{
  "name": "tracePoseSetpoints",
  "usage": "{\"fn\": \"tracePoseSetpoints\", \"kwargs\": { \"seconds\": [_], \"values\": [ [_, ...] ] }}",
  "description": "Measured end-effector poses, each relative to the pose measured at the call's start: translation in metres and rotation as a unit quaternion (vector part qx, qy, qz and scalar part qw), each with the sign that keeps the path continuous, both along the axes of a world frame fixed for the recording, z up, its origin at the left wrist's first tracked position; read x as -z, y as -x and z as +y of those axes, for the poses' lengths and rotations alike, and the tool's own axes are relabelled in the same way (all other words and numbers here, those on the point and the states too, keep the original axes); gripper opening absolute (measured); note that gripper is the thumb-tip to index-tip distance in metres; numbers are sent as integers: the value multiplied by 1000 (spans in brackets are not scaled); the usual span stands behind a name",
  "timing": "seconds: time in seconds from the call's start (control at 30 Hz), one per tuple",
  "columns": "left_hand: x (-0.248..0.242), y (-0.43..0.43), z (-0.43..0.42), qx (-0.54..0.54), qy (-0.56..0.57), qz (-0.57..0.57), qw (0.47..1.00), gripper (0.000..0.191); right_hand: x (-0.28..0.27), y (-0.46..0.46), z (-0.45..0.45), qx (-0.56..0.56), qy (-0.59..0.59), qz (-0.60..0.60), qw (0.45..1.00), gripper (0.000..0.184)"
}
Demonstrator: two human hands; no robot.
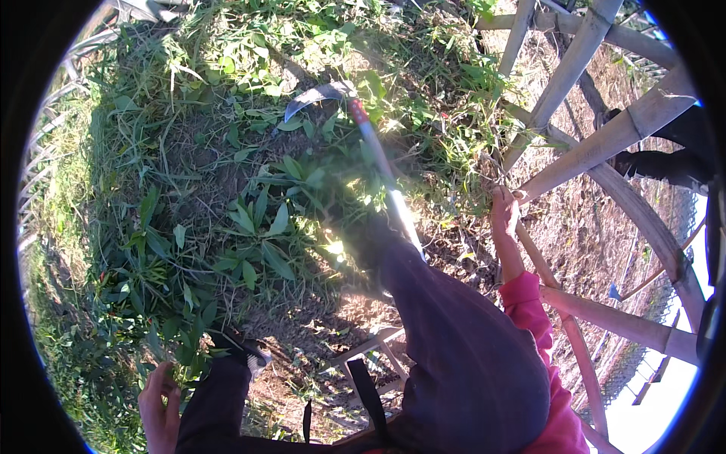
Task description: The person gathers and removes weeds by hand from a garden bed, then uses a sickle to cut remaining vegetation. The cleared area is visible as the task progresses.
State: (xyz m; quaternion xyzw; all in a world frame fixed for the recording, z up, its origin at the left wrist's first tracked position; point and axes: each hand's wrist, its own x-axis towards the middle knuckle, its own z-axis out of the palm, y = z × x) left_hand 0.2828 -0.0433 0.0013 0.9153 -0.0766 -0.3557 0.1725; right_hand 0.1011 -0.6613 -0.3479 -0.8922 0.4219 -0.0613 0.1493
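Observation:
My right hand, below a pink sleeve, is closed around weed stems at the foot of a bamboo fence. My left hand hangs with loosely curled fingers beside a leafy green plant; the thumb stands apart and nothing shows clearly in its grasp. In front of me is a long-handled sickle. Its curved blade points left over the weeds, a red band marks the neck, and the handle's lower end is hidden behind my dark-clothed knee.
Broad-leaved weeds and cut-looking grass cover the ground ahead. My black shoe rests by the plants. A small wooden frame lies between my legs. Bare soil shows through the fence; dark shapes beyond it are unclear.

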Motion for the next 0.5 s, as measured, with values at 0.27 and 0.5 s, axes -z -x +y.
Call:
{"fn": "tracePoseSetpoints", "kwargs": {
  "seconds": [0.27, 0.5],
  "values": [
    [4, 4, 13, 2, -27, -6, 1000, 48, 7, -71, -21, -116, -12, 59, 991, 19],
    [4, 5, 14, 9, -44, -15, 999, 48, 11, -77, -32, -100, -41, 74, 991, 17]
  ]
}}
